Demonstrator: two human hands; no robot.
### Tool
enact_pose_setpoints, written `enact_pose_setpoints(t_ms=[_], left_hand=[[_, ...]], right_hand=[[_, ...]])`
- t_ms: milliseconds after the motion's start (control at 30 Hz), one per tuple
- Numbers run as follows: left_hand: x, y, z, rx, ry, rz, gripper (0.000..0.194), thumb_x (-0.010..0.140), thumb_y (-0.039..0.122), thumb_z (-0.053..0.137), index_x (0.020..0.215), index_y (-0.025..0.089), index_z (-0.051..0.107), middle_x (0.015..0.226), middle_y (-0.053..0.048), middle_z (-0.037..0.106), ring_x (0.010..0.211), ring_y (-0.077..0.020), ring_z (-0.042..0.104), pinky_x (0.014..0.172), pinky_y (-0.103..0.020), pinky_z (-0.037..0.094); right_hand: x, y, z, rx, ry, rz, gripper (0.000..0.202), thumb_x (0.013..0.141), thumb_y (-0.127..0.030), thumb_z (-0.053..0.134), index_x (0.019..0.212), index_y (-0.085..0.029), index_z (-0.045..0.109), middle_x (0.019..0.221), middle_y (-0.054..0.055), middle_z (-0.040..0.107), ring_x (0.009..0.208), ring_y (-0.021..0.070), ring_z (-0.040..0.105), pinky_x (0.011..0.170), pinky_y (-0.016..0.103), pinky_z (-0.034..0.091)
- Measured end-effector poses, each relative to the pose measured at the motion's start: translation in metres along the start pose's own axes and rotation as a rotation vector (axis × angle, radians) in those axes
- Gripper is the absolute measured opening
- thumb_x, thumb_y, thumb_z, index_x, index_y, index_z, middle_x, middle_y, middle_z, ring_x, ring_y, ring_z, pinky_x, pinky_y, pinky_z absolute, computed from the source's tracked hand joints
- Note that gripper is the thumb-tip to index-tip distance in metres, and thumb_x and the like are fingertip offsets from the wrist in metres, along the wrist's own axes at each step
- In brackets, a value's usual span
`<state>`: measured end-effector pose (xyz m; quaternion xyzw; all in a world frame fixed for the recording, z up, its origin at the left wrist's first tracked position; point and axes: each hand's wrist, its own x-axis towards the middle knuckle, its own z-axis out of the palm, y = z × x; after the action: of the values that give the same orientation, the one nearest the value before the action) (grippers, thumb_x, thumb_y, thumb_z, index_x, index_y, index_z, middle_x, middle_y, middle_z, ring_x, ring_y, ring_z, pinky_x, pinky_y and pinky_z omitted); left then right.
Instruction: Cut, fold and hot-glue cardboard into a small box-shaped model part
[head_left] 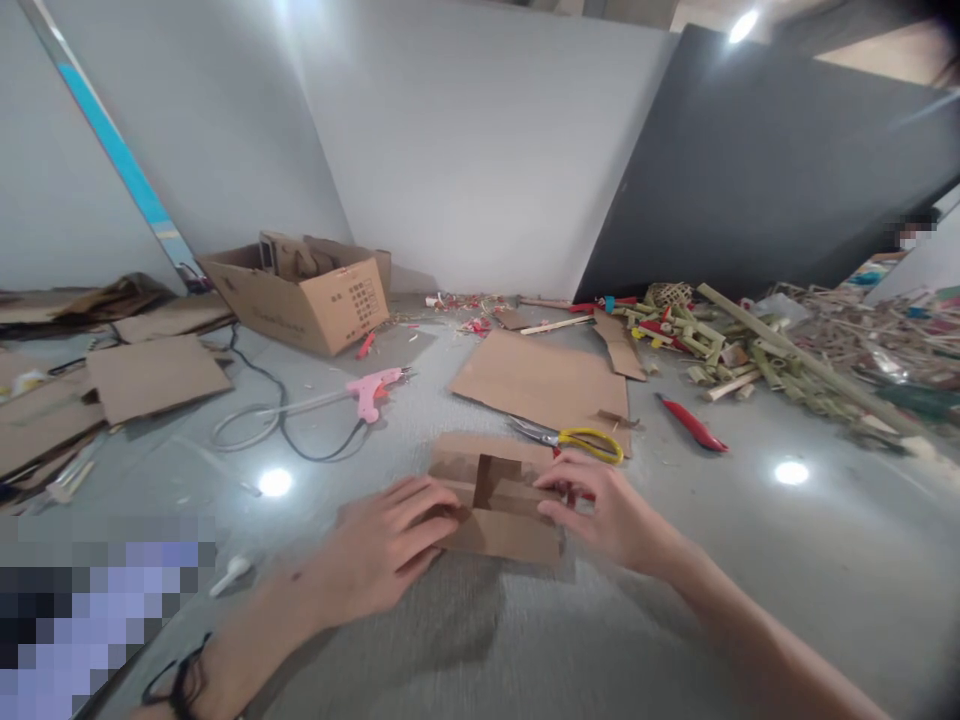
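Between my two hands is a small folded cardboard piece (510, 537) with raised flaps and a rectangular opening. My left hand (401, 535) is closed on its left side, with the fingertips bent over the edge. At the right side, my right hand (600, 505) pinches the cardboard between thumb and fingers. Just behind lie scissors with yellow handles (592, 441), partly resting on a flat cardboard sheet (540, 375). A pink glue gun (369, 392) lies beyond my left hand. To the right is a red utility knife (691, 423).
An open cardboard box (300, 300) stands at the back left, near stacked cardboard pieces (157, 378). A black cable (274, 375) runs to the glue gun. Bamboo pieces (780, 375) are heaped at the right. A white earbud (232, 574) lies at the front left.
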<state>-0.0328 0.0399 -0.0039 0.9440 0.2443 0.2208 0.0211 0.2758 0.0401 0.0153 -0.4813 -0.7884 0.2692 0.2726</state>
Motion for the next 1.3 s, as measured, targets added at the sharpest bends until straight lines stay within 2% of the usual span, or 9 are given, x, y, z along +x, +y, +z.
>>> enact_pose_setpoints(t_ms=[133, 333, 500, 600, 733, 967, 1067, 1167, 1300], left_hand=[[0.001, 0.001, -0.001, 0.003, 0.017, 0.030, 0.025, 0.093, 0.002, 0.054, 0.112, 0.016, 0.061, 0.117, -0.011, 0.066, 0.112, -0.0257, 0.061, 0.095, -0.042, 0.056], [0.001, 0.002, -0.001, 0.022, 0.040, 0.056, 0.021, 0.096, 0.004, 0.052, 0.111, 0.016, 0.062, 0.119, -0.011, 0.067, 0.110, -0.0248, 0.062, 0.092, -0.042, 0.056], [0.002, 0.003, -0.002, 0.039, -0.009, 0.042, 0.025, 0.096, 0.005, 0.050, 0.115, 0.016, 0.062, 0.122, -0.012, 0.067, 0.114, -0.0259, 0.061, 0.094, -0.043, 0.056], [0.002, 0.001, -0.001, 0.053, 0.006, 0.042, 0.025, 0.096, 0.005, 0.050, 0.114, 0.016, 0.063, 0.122, -0.011, 0.068, 0.114, -0.0257, 0.062, 0.094, -0.043, 0.055], [0.000, -0.006, 0.002, 0.035, 0.049, 0.037, 0.025, 0.097, 0.004, 0.050, 0.115, 0.016, 0.062, 0.124, -0.012, 0.067, 0.116, -0.0248, 0.060, 0.096, -0.042, 0.054], [0.000, -0.013, 0.002, -0.012, 0.066, -0.006, 0.030, 0.092, -0.005, 0.049, 0.108, 0.017, 0.061, 0.125, -0.012, 0.063, 0.122, -0.0259, 0.051, 0.099, -0.044, 0.046], [0.000, -0.014, 0.003, -0.002, 0.089, -0.024, 0.031, 0.090, -0.007, 0.049, 0.105, 0.018, 0.061, 0.123, -0.010, 0.064, 0.129, -0.0277, 0.045, 0.106, -0.049, 0.039], [-0.001, -0.013, 0.005, 0.040, 0.118, -0.032, 0.033, 0.089, -0.009, 0.048, 0.102, 0.019, 0.061, 0.122, -0.008, 0.065, 0.139, -0.0293, 0.036, 0.116, -0.057, 0.024], [-0.002, -0.013, 0.006, 0.077, 0.127, -0.044, 0.033, 0.090, -0.008, 0.046, 0.099, 0.019, 0.061, 0.123, -0.007, 0.065, 0.145, -0.0272, 0.032, 0.122, -0.058, 0.013]], right_hand=[[0.003, 0.001, 0.001, 0.116, 0.108, 0.027, 0.014, 0.096, -0.031, 0.061, 0.094, -0.022, 0.072, 0.096, 0.005, 0.067, 0.087, 0.0184, 0.065, 0.075, 0.031, 0.053], [0.006, 0.002, 0.000, 0.133, 0.260, 0.007, 0.016, 0.095, -0.033, 0.062, 0.095, -0.022, 0.074, 0.101, 0.007, 0.069, 0.091, 0.0205, 0.066, 0.074, 0.032, 0.052], [0.006, 0.001, -0.002, 0.132, 0.308, 0.016, 0.015, 0.094, -0.034, 0.063, 0.096, -0.024, 0.075, 0.100, 0.006, 0.071, 0.091, 0.0201, 0.066, 0.072, 0.030, 0.051], [0.005, 0.001, -0.003, 0.130, 0.303, 0.013, 0.015, 0.094, -0.034, 0.064, 0.096, -0.024, 0.075, 0.102, 0.006, 0.072, 0.091, 0.0203, 0.066, 0.071, 0.030, 0.051], [0.005, 0.003, -0.002, 0.090, 0.212, -0.004, 0.014, 0.095, -0.032, 0.063, 0.098, -0.024, 0.074, 0.101, 0.005, 0.073, 0.088, 0.0190, 0.066, 0.070, 0.030, 0.051], [0.003, 0.000, 0.003, 0.063, 0.148, -0.013, 0.012, 0.093, -0.029, 0.065, 0.099, -0.024, 0.073, 0.104, 0.004, 0.074, 0.092, 0.0193, 0.068, 0.079, 0.032, 0.053], [0.001, 0.000, 0.004, 0.059, 0.133, -0.003, 0.011, 0.091, -0.027, 0.065, 0.099, -0.024, 0.072, 0.105, 0.005, 0.074, 0.093, 0.0200, 0.067, 0.079, 0.033, 0.054], [0.000, 0.001, 0.006, 0.062, 0.120, 0.013, 0.012, 0.089, -0.027, 0.067, 0.099, -0.024, 0.072, 0.107, 0.005, 0.073, 0.095, 0.0210, 0.067, 0.080, 0.034, 0.054], [-0.001, 0.002, 0.007, 0.038, 0.092, 0.014, 0.013, 0.087, -0.026, 0.068, 0.100, -0.024, 0.072, 0.105, 0.005, 0.073, 0.093, 0.0210, 0.066, 0.082, 0.035, 0.053]])
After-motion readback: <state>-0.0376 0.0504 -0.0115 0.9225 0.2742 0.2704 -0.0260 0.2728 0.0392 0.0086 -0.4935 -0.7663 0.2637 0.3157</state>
